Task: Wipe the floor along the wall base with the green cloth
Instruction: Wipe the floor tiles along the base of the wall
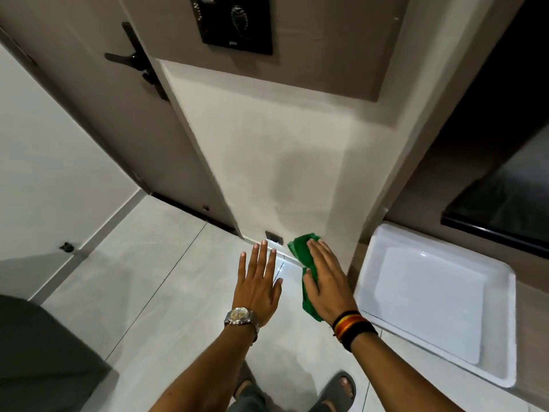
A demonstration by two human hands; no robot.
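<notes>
Right hand (325, 281) flat, pressing green cloth (301, 251) at the wall base (282, 257) | left hand (258, 281) open, fingers spread, empty | white tray (505, 322) beside.

Tray: we saw a white tray (493, 295) lying flat at the right.
Door: we saw a taupe door (98, 93) at the left with a dark lever handle (130, 59).
Panel: we noted a black panel (236, 22) mounted high.
Footwear: we saw grey sandals (341, 386).

no legible text, labels or numbers
</notes>
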